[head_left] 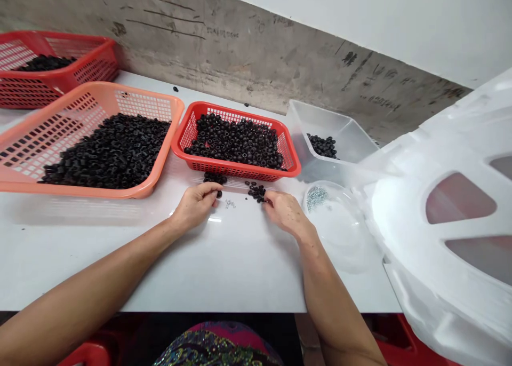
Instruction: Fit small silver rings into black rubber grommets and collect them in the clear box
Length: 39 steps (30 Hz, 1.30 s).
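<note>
Rings of black rubber (256, 191) lie loose on the white table (224, 270).
My left hand (194, 207) narrowly pinches one; my right fingertips (267, 198) touch the pile, grip unclear. A slip could knock rings into the metal bits (229, 203) or red basket (240, 168).

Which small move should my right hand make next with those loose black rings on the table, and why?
Probably draw the loose black rings together with your right hand: it already touches them, and the tiny metal bits lie close by, so they could get mixed in. The red plastic basket sits just beyond.
</note>
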Each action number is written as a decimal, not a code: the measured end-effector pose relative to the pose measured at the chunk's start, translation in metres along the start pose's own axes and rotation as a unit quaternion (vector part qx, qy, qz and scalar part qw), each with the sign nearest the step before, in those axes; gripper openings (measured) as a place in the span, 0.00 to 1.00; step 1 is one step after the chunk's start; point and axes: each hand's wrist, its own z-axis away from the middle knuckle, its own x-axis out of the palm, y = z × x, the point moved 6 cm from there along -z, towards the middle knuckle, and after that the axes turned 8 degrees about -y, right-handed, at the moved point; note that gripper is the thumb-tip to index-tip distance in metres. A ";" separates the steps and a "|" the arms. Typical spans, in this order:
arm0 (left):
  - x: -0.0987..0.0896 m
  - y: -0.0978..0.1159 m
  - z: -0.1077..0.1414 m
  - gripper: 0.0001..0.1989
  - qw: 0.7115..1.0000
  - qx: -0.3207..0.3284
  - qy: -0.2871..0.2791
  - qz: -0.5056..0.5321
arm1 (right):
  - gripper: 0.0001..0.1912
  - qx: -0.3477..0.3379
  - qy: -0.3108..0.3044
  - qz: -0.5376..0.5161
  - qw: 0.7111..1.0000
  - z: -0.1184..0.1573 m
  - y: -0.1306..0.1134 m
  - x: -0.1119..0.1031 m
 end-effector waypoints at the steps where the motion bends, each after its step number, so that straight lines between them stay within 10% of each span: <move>1: 0.000 -0.001 0.000 0.11 1.000 -0.010 -0.003 0.012 | 0.08 -0.009 0.019 -0.021 1.000 0.000 -0.002 -0.001; 9: 0.002 0.003 0.000 0.14 0.994 -0.056 -0.014 0.098 | 0.15 -0.133 0.081 -0.108 0.982 0.000 -0.047 0.021; 24: 0.010 0.006 0.002 0.14 0.986 -0.060 -0.039 0.152 | 0.09 -0.072 0.094 -0.151 0.981 -0.010 -0.048 0.028; 39: 0.024 0.003 0.010 0.12 0.933 -0.105 -0.101 0.329 | 0.13 -0.043 -0.024 -0.561 0.826 -0.003 -0.049 0.025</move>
